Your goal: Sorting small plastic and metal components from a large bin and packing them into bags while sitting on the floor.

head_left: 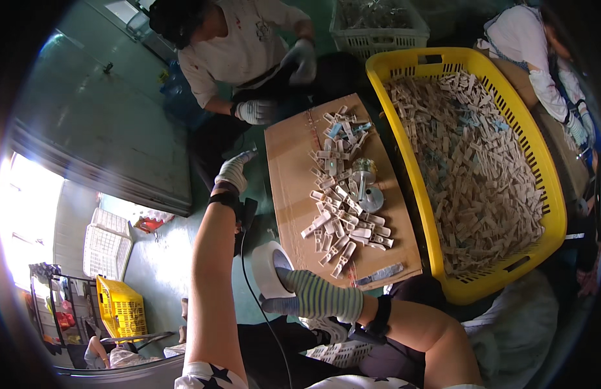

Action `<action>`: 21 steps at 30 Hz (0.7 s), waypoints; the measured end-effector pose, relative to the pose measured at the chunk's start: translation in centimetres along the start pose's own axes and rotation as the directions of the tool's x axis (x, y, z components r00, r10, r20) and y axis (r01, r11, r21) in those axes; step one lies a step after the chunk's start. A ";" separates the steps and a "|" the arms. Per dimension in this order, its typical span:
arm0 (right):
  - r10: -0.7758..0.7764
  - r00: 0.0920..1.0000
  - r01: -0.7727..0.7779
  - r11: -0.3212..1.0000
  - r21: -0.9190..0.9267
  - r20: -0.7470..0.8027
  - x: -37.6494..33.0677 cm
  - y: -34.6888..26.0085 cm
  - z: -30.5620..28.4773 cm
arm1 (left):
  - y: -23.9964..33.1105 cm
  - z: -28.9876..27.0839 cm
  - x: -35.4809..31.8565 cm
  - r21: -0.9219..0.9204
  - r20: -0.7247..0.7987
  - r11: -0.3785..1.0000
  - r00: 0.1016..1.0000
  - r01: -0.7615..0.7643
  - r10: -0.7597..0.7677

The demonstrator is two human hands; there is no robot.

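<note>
My left hand, in a striped knit glove, is raised left of a cardboard box, fingers stretched out and apart from the box; nothing shows in it. At the box's near edge, my right hand, in a green and blue striped glove, grips a roll of white tape, its fingers partly inside the ring. On the box lies a loose pile of pale plastic clothespins, a few of them blue. Among them stand a round gold-coloured piece and a grey metal disc.
A large yellow basket full of clothespins stands right of the box. Across from me sits a gloved person; another person works beyond the basket. A cable runs down from my left wrist. White crates stand at left.
</note>
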State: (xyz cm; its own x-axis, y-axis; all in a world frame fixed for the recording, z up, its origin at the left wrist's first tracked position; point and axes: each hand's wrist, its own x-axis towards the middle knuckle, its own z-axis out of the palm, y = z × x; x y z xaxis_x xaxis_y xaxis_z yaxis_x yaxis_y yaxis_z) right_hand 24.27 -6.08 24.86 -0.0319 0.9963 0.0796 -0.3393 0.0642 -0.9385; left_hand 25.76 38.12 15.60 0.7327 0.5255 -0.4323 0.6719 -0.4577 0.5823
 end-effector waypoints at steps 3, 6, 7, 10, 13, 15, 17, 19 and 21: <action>0.118 0.985 -0.134 0.983 -0.124 -0.128 -1.4 1.1 -3.5 | 10.6 7.9 -1.3 0.478 -0.032 0.854 0.968 -0.205 0.251; 0.049 0.999 -0.050 0.996 -0.078 -0.022 -0.2 0.7 -0.8 | 1.8 2.9 1.1 -0.321 -0.118 0.945 0.993 -0.068 0.031; 0.044 0.998 -0.050 0.994 -0.101 -0.054 -0.4 1.1 -1.3 | 3.6 4.3 1.2 -0.499 -0.136 0.866 0.987 0.011 -0.090; 0.082 0.996 -0.084 0.991 -0.101 -0.025 -0.3 0.6 -1.1 | 4.4 3.8 0.1 -0.493 -0.200 0.870 0.974 -0.005 -0.108; -0.002 0.995 -0.007 0.995 -0.098 -0.098 0.4 1.6 0.0 | 5.7 2.4 -2.3 -0.684 -0.343 0.729 0.868 0.032 -0.360; -0.019 0.980 0.004 0.997 -0.074 -0.200 0.8 1.9 0.2 | 4.0 2.6 -2.2 -0.902 -0.286 0.342 0.958 -0.265 -0.013; 0.100 0.981 -0.109 0.993 -0.048 -0.168 -0.3 3.8 -0.2 | 11.5 5.2 -5.9 -0.539 -0.316 0.840 0.909 0.065 -0.273; 0.243 0.969 -0.245 0.968 -0.045 -0.048 -0.7 4.8 3.4 | 8.8 4.1 -8.6 -0.401 -0.412 0.909 0.865 0.108 -0.285; 0.206 0.978 -0.205 0.938 -0.278 -0.027 -2.1 7.2 5.9 | 5.2 5.7 -11.9 -0.127 -0.587 0.991 0.803 0.037 -0.105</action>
State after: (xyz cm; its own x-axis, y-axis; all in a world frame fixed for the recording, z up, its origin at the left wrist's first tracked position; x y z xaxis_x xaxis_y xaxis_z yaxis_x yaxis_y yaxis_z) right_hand 16.35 -8.10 19.92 -0.0756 0.9893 -0.1245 -0.0508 -0.1285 -0.9904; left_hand 21.10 25.42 19.85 0.4545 0.8907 -0.0039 0.6792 -0.3437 0.6486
